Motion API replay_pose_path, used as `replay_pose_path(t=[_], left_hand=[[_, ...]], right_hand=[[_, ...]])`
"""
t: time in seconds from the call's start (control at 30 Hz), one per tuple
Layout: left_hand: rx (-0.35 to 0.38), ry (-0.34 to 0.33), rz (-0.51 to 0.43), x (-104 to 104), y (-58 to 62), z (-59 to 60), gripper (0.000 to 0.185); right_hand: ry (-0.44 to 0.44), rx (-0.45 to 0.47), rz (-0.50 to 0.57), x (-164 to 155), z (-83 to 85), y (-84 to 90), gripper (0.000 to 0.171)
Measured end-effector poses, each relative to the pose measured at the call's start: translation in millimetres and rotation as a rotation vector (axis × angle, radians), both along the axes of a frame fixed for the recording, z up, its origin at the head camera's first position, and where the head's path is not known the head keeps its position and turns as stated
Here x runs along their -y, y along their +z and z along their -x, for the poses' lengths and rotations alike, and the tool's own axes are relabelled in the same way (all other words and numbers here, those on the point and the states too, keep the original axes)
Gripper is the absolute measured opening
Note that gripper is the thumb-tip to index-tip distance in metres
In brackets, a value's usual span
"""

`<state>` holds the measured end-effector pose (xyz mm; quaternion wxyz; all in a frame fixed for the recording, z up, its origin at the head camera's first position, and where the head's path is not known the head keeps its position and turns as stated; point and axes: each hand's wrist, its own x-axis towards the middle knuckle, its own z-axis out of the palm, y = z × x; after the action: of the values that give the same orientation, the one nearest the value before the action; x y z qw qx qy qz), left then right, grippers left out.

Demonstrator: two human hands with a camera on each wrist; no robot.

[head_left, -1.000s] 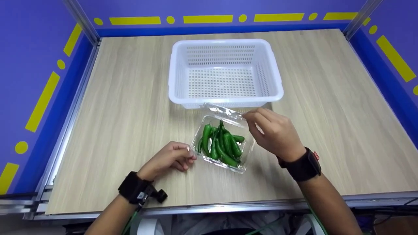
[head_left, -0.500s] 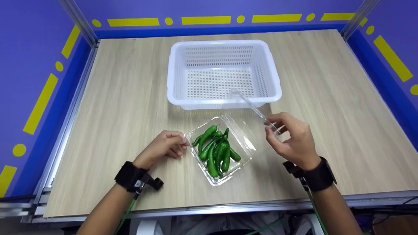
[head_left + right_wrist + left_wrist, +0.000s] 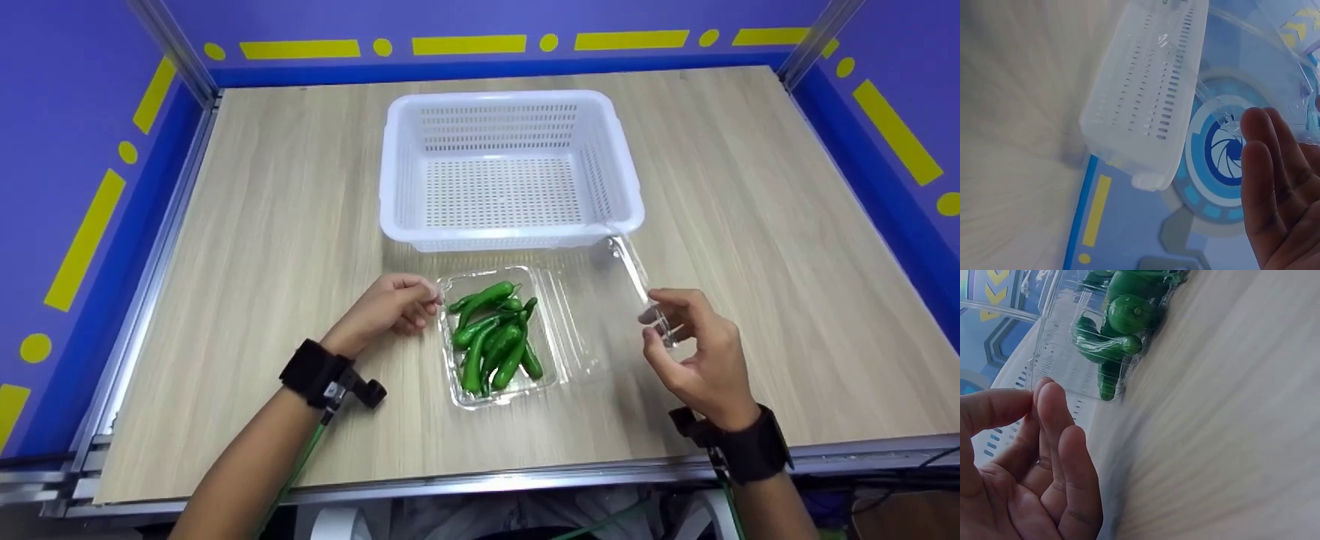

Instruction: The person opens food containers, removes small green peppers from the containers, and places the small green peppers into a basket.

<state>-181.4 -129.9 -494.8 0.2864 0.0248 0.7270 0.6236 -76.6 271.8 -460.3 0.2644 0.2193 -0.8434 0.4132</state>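
Clear plastic clamshell lid (image 3: 626, 274) is being swung wide by the pinching right hand (image 3: 694, 356) while the left hand (image 3: 390, 309) is pinching the tray's (image 3: 491, 394) rim, green chilies (image 3: 491, 337) lying exposed before the white basket (image 3: 510, 166), probably awaiting transfer.

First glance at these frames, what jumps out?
The green chili peppers in a clear plastic clamshell tray at the table's near middle. The left hand pinches the tray's left edge, while the right hand holds the clear lid swung open to the right. Just behind stands an empty white perforated basket.
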Motion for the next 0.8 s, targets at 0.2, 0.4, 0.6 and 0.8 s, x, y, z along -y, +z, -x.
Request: replay_pose_path(t=[0.2, 0.4, 0.6, 0.8], left_hand=[[-0.012, 0.017, -0.009, -3, 0.3, 12.9, 0.021], [-0.017, 0.016, -0.028, -9, -2.1, 16.9, 0.019], [-0.004, 0.016, -0.019, -12, -4.2, 16.7, 0.019], [-0.016, 0.025, -0.016, -13, -1.1, 19.2, 0.020]], right_hand=[[-0.024, 0.074, -0.034, -9, -5.9, -13.4, 0.040], [-0.039, 0.153, -0.060, -17, -11.2, -26.0, 0.040], [-0.042, 0.228, -0.116, -20, -14.3, -28.5, 0.035], [-0.088, 0.319, -0.285, -22, -10.5, -27.1, 0.027]])
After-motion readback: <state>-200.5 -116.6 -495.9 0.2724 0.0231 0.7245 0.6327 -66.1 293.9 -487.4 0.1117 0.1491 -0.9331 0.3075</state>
